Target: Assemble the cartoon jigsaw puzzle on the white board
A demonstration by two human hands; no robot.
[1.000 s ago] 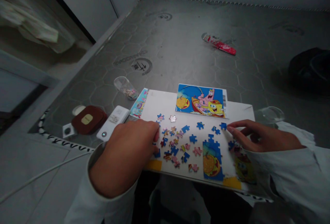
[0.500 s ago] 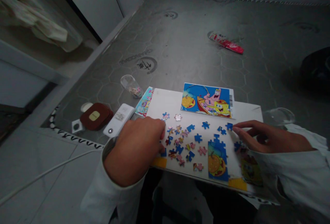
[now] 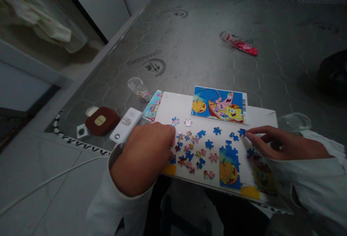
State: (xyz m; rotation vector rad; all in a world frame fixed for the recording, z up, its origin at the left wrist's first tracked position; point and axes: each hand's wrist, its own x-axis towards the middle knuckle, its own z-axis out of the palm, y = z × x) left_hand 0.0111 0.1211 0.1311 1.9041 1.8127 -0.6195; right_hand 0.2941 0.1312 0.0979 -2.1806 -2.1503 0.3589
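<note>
My left hand is curled over the left side of a white board. What its fingers hold, if anything, is hidden, and a blue piece shows beside the thumb. My right hand pinches the edge of a small blue puzzle piece at the board's right. Between the hands lie several loose puzzle pieces, blue, pink and mixed. A joined section with a burger picture lies near the front edge. Another joined section with a yellow face is partly covered by my right forearm.
A cartoon picture card lies at the board's back. Left of the board are a white device, a brown case and a clear cup with pieces inside. A clear container stands right; a red wrapper lies farther back.
The view has shifted very slightly. Both hands keep their pose, and the pieces stay where they were on the board.
</note>
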